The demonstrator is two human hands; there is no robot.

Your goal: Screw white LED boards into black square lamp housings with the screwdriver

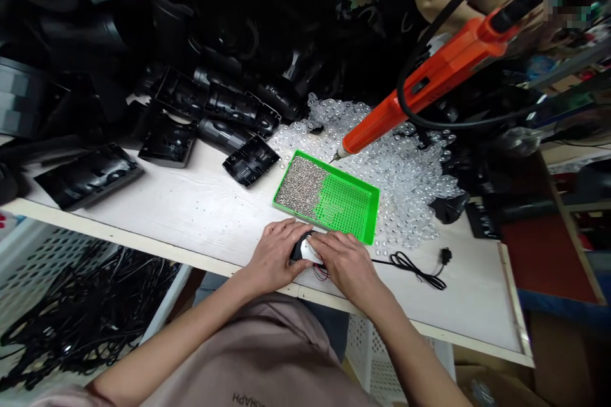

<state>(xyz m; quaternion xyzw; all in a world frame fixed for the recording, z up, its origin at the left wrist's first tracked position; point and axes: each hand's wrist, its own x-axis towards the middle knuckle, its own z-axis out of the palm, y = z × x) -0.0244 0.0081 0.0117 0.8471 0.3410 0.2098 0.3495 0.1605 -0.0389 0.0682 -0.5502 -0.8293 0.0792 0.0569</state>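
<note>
My left hand (278, 253) and my right hand (344, 262) close from both sides around a small black-and-white part (308, 250) at the table's front edge. Fingers cover most of it, so its exact kind is hidden. Thin red and dark wires (321, 273) hang out below it. From beside my right hand a black cord (410, 261) runs right to a coiled bundle with a plug. Just beyond my hands lies a green perforated tray (372, 216), its left half filled with small metal screws (300, 186). An orange electric screwdriver (405, 105) hangs with its tip over the tray's far rim.
Clear plastic pieces (405, 184) are heaped behind and right of the tray. Black plastic shells (90, 175) lie at left, with a dark pile behind them. A white crate (28, 261) of black cords stands below left. Across the table is another person's arm (434, 0).
</note>
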